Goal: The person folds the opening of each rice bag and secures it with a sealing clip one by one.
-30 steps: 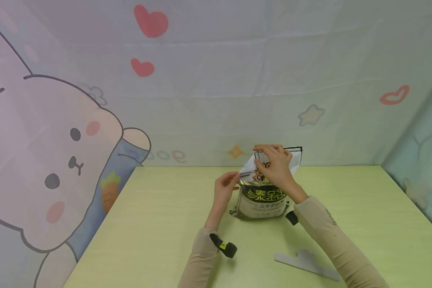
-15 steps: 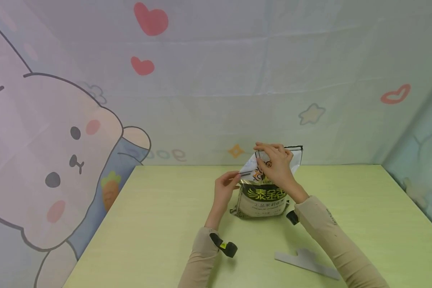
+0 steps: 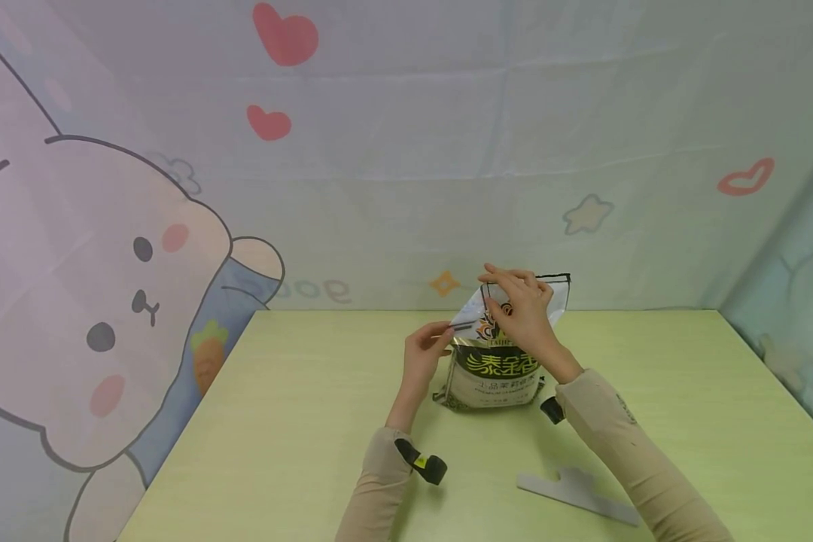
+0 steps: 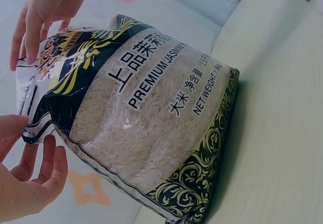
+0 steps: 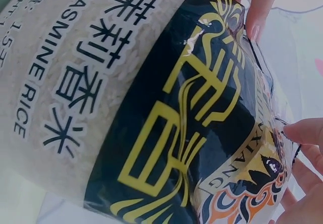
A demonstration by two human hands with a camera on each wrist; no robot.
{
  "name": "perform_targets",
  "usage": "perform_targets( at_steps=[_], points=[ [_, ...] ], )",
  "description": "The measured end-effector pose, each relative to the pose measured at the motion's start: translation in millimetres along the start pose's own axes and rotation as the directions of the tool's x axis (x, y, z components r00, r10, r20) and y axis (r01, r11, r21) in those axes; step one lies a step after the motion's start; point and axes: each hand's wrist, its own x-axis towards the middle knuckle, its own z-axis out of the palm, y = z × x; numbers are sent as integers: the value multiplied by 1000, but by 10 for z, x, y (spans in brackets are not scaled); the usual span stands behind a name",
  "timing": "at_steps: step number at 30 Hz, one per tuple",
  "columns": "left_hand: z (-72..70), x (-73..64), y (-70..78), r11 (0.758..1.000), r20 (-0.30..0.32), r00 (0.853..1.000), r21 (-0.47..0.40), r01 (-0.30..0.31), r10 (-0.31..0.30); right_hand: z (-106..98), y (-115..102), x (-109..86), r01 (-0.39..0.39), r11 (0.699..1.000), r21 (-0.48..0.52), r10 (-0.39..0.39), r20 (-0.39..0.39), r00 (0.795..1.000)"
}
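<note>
1. white plastic (image 3: pixel 470 312), slanted at the left, tops the rice bag (image 3: pixel 494 373), which stands upright on the table (image 3: pixel 312 399), near its far edge.
2. left hand (image 3: pixel 423 357): my thumb and fingers are closed to a pinch on the bag's left upper edge.
3. right hand (image 3: pixel 525 312): my thumb bears on the front face, fingers reaching over the top edge; the pinch is narrow, with the plastic between.
4. step in hand, as judged: shaping the bag's top. whether it is cut open, i cannot tell.
5. recommended: pinch firmly but lightly, as thin plastic may slip or crumple; smooth the slanted side before any crease; pull evenly, lest the bag tip.
6. the grey strip (image 3: pixel 576 493) lies nearer me, beside my right sleeve (image 3: pixel 640 459), in neither hand.
</note>
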Motion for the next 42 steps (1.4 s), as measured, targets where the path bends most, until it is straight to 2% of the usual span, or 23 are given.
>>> perform_targets(
  at_steps=[10,17,25,42],
  points=[
    [19,-16,6,1000,-35,999,-12,1,-1,-38,30,-64,1,999,-36,-1,3,1000],
    [35,-29,20,1000,-49,999,-16,2,-2,-65,33,-121,7,998,-59,-9,-37,999],
    [50,-50,23,999,-71,997,-33,-2,0,-140,-23,-270,47,998,-29,-49,-86,995],
    [37,-57,23,999,-61,998,-39,23,-26,-272,-31,-555,92,996,-21,-93,-62,994]
  ],
)
